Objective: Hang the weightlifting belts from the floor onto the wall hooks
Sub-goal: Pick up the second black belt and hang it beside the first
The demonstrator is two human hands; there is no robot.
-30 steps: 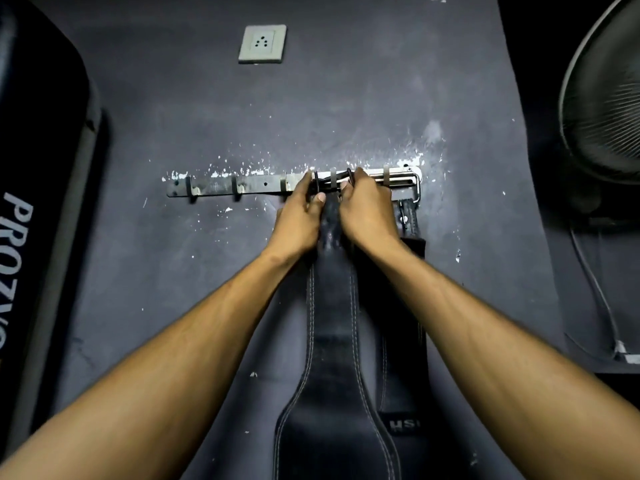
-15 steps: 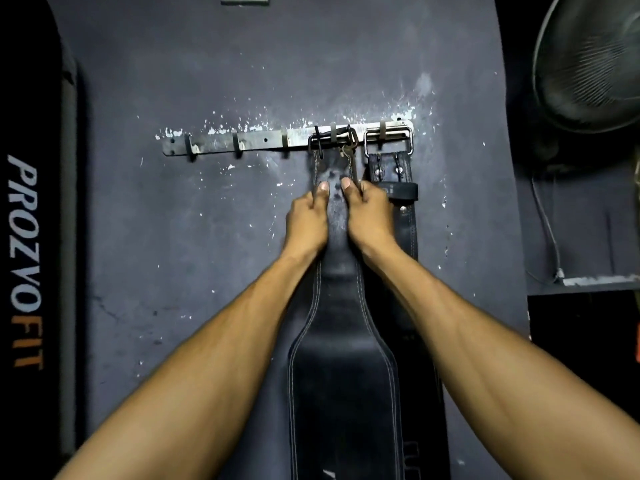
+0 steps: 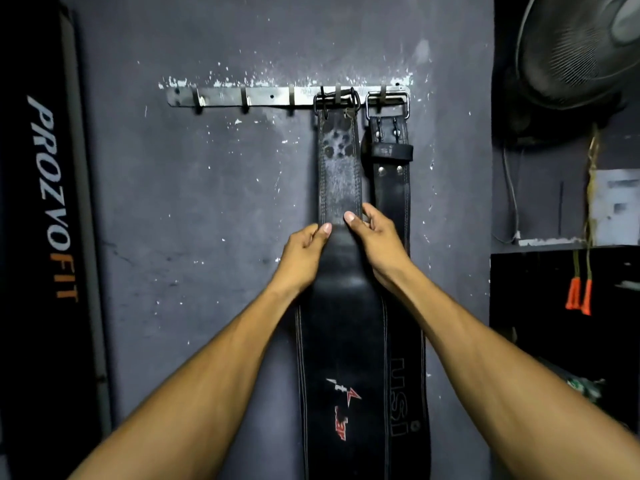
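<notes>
Grey wall (image 3: 207,202), scuffed, with white chips in the paint around a metal hook rail (image 3: 263,97) mounted across it. Three hooks at the rail's left end are bare.

Two black leather belts hang from the right part of the rail, side by side and touching along their lower lengths. Worn belt (image 3: 341,341): dark buckle over a hook, narrow upper strap whitened and pitted, wide lower section with pale stitching and a red-and-white logo; it lies in front and partly covers its neighbour lower down. Second belt (image 3: 391,188): hangs just right of it by a square steel buckle over the last hook, two rivets below a keeper loop, embossed lettering low on its wide part, partly hidden.

Left hand (image 3: 304,252): pinches the left edge of the worn belt, thumb on the front face, fingers curled behind. Right hand (image 3: 375,237): pinches the right edge at about the same height, thumb on the front face, fingers curled between the two belts. Both grips sit where the narrow strap begins to widen.

Left edge of view: black padded upright (image 3: 41,202) lettered PROZVOFIT. Upper right: fan (image 3: 581,46). Below it, orange handles (image 3: 578,296) hang on cords.
</notes>
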